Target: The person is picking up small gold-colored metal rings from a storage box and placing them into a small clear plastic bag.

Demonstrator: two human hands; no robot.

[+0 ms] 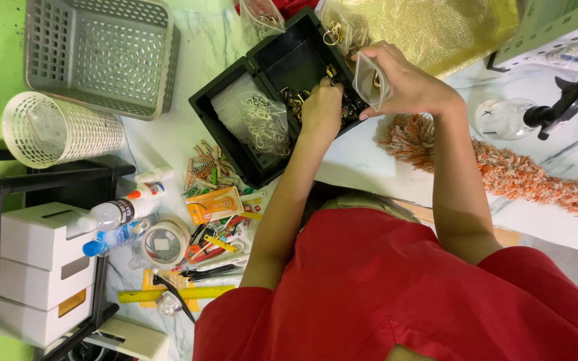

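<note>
overhead view of a person in a red top at a marble-patterned table (pixel 362 164). the left hand (pixel 321 110) reaches into the black compartment box (pixel 269 100), fingers curled down among small gold-coloured metal clasps (pixel 300 100); whether they pinch one cannot be told. the right hand (pixel 403 83) holds a small clear zip bag (pixel 368 81) pinched between thumb and fingers, just above the box's right edge. good practice here seems to be keeping the bag mouth open and close over the tray, so that pieces drop a short way. an orange fluffy strip (pixel 503 170) lies beside.
</note>
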